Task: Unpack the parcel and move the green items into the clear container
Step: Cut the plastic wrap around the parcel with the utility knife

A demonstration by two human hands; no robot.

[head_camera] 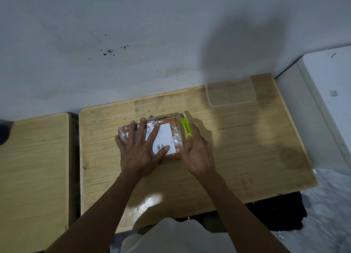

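An orange parcel (171, 128) wrapped in clear plastic with a white shipping label lies in the middle of the wooden table (237, 148). My left hand (140, 150) presses flat on top of it, fingers spread. My right hand (197, 154) is at the parcel's right edge, gripping a lime-green utility knife (186, 128) that runs along that edge. The clear container (230, 92) stands with nothing in it at the table's far right, against the wall. The parcel's contents are hidden.
A second wooden table (32, 173) stands to the left across a narrow gap. A white wall rises right behind both tables. A white slab (326, 100) leans at the right. A dark bag (281, 212) lies under the table's near right edge.
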